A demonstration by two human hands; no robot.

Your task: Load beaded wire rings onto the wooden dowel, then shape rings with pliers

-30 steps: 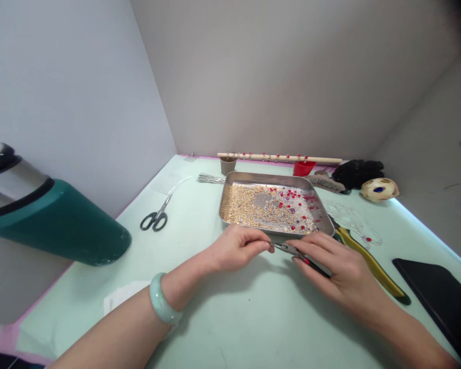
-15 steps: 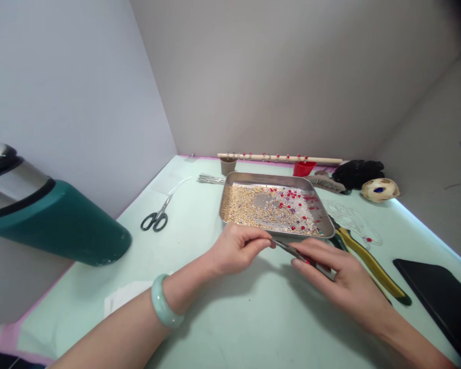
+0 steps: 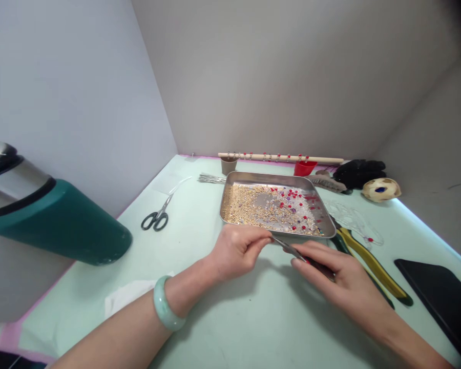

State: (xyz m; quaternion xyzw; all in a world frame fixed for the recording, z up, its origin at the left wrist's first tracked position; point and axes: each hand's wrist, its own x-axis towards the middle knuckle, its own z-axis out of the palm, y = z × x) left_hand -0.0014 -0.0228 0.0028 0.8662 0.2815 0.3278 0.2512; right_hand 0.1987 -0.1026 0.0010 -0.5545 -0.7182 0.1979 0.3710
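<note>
My left hand (image 3: 240,251), with a pale green bangle (image 3: 168,303) on its wrist, is pinched closed on something too small to make out. My right hand (image 3: 334,269) is wrapped round a slim dark metal tool (image 3: 294,252), whose thin tip meets the left fingertips. Both hands are in front of a metal tray (image 3: 278,179) that holds gold, clear and red beads (image 3: 249,202).
Yellow-green pliers (image 3: 376,271) and a black flat object (image 3: 432,292) lie at the right. Scissors (image 3: 160,220) and a teal bottle (image 3: 72,220) are at the left. Behind the tray, a wooden rod (image 3: 280,158) with beaded rings spans two small cups.
My left hand has turned slightly at the tool's tip. The tool in my right hand has tilted a little; both hands stay in nearly the same place.
</note>
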